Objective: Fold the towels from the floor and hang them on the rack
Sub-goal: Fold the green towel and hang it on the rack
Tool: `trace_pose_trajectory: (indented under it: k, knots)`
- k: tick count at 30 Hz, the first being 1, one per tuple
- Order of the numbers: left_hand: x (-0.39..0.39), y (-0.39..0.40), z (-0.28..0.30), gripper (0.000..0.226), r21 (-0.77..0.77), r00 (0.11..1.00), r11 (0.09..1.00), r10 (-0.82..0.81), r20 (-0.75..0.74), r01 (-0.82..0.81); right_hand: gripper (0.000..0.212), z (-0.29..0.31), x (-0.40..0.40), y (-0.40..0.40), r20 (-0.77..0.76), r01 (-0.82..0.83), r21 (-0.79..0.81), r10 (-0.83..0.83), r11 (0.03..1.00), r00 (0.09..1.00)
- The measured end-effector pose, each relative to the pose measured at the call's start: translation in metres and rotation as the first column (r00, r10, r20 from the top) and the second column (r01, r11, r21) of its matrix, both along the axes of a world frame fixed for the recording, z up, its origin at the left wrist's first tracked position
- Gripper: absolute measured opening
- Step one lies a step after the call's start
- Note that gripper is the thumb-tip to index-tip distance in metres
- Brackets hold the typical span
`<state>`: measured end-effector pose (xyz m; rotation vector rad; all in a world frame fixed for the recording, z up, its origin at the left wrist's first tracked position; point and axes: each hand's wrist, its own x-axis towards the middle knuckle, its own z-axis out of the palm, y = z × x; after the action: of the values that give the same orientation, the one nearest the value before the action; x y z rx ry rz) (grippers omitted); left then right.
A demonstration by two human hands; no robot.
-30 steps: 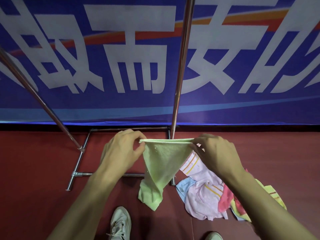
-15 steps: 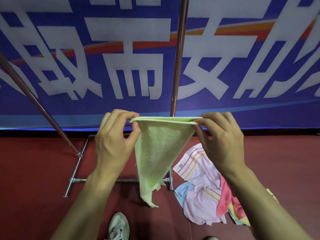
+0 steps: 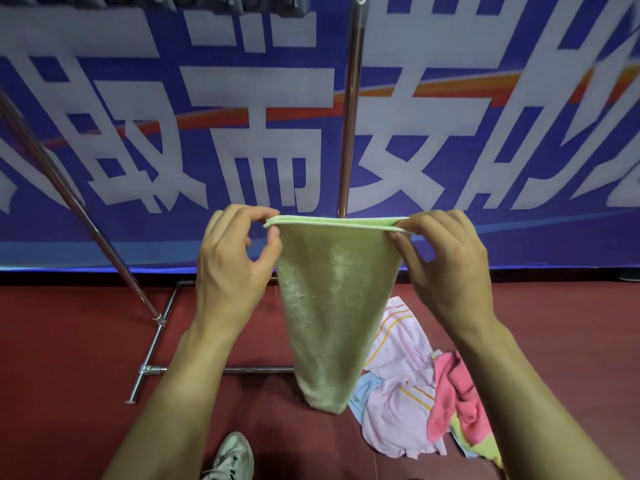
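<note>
A light green towel point(image 3: 329, 306) hangs doubled over in front of me, its folded top edge stretched level between both hands and its lower end narrowing to a tip above the floor. My left hand point(image 3: 232, 268) pinches the left top corner. My right hand point(image 3: 446, 268) pinches the right top corner. The metal rack point(image 3: 349, 133) stands behind the towel, with one upright pole at centre and a slanted pole at the left. A pile of towels point(image 3: 408, 403), pink, striped white, light blue and yellow-green, lies on the floor at lower right.
The rack's base bars point(image 3: 152, 351) lie on the dark red floor point(image 3: 69, 375) under my left arm. A blue banner point(image 3: 485, 168) with large white characters covers the wall behind. My white shoe point(image 3: 232, 459) shows at the bottom edge. Grey fabric point(image 3: 173, 1) hangs at the top.
Both hands have lifted the green towel higher, from near floor level to in front of the banner. The folded top edge is pulled wider and tauter.
</note>
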<state>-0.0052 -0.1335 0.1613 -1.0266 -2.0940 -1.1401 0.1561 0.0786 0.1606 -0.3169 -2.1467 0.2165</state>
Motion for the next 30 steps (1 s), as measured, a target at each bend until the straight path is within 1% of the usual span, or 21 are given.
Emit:
trace_pose_trajectory:
  k: [4, 5, 8, 9, 12, 14, 17, 19, 20, 22, 24, 26, 27, 30]
  knots:
    - [0.010, -0.007, 0.002, 0.017, -0.029, 0.999, 0.999, -0.029, 0.017, 0.030, 0.004, 0.005, 0.012, -0.006, -0.016, -0.038, -0.077, 0.036, 0.996, 0.999]
    - [0.012, -0.009, 0.002, 0.017, -0.030, 0.999, 0.999, -0.029, 0.023, 0.030, 0.005, 0.007, 0.015, -0.009, -0.028, -0.049, -0.114, 0.046, 0.992, 0.999]
    - [0.013, -0.012, 0.001, 0.020, -0.041, 0.998, 0.999, -0.021, 0.060, 0.024, 0.029, 0.006, 0.018, -0.013, -0.044, -0.102, -0.308, 0.093, 0.946, 0.995]
    - [0.013, -0.012, -0.001, 0.020, -0.049, 0.997, 0.998, -0.027, 0.069, 0.030, 0.030, 0.004, 0.018, -0.013, -0.029, -0.110, -0.314, 0.106, 0.943, 0.994]
    - [0.008, -0.009, -0.008, 0.019, -0.066, 0.993, 0.996, -0.058, 0.102, 0.064, 0.010, -0.002, 0.015, -0.012, 0.035, -0.151, -0.235, 0.164, 0.960, 0.986]
    - [0.002, -0.007, -0.013, 0.016, -0.071, 0.989, 0.995, -0.060, 0.133, 0.070, 0.002, -0.002, 0.015, -0.011, 0.047, -0.206, -0.251, 0.225, 0.946, 0.973]
    - [-0.006, -0.004, -0.022, 0.015, -0.116, 0.985, 0.993, -0.016, 0.174, 0.036, 0.005, 0.001, 0.018, -0.017, 0.113, -0.323, -0.351, 0.382, 0.879, 0.917]
    - [-0.010, -0.002, -0.030, 0.015, -0.152, 0.981, 0.988, 0.024, 0.193, 0.006, 0.009, 0.002, 0.020, -0.024, 0.187, -0.387, -0.416, 0.494, 0.823, 0.849]
    - [-0.011, -0.001, -0.033, 0.016, -0.163, 0.981, 0.987, 0.028, 0.192, 0.004, 0.011, 0.002, 0.020, -0.028, 0.224, -0.412, -0.425, 0.534, 0.806, 0.815]
    - [-0.014, 0.001, -0.037, 0.017, -0.190, 0.986, 0.982, 0.012, 0.164, 0.020, 0.011, 0.001, 0.018, -0.036, 0.299, -0.448, -0.365, 0.558, 0.816, 0.774]
    - [-0.017, 0.002, -0.040, 0.018, -0.207, 0.990, 0.978, -0.004, 0.139, 0.033, 0.006, -0.001, 0.015, -0.040, 0.379, -0.474, -0.218, 0.521, 0.853, 0.764]
    - [-0.017, 0.002, -0.043, 0.018, -0.216, 0.985, 0.976, 0.011, 0.173, 0.027, 0.008, -0.003, 0.012, -0.043, 0.424, -0.498, -0.062, 0.474, 0.865, 0.772]
    - [-0.016, 0.003, -0.044, 0.017, -0.223, 0.978, 0.975, 0.026, 0.209, 0.022, 0.009, -0.005, 0.011, -0.045, 0.431, -0.507, -0.019, 0.465, 0.862, 0.774]
    - [-0.011, 0.007, -0.046, 0.014, -0.256, 0.953, 0.965, 0.023, 0.302, 0.058, 0.014, -0.012, 0.008, -0.052, 0.430, -0.547, -0.019, 0.501, 0.837, 0.751]
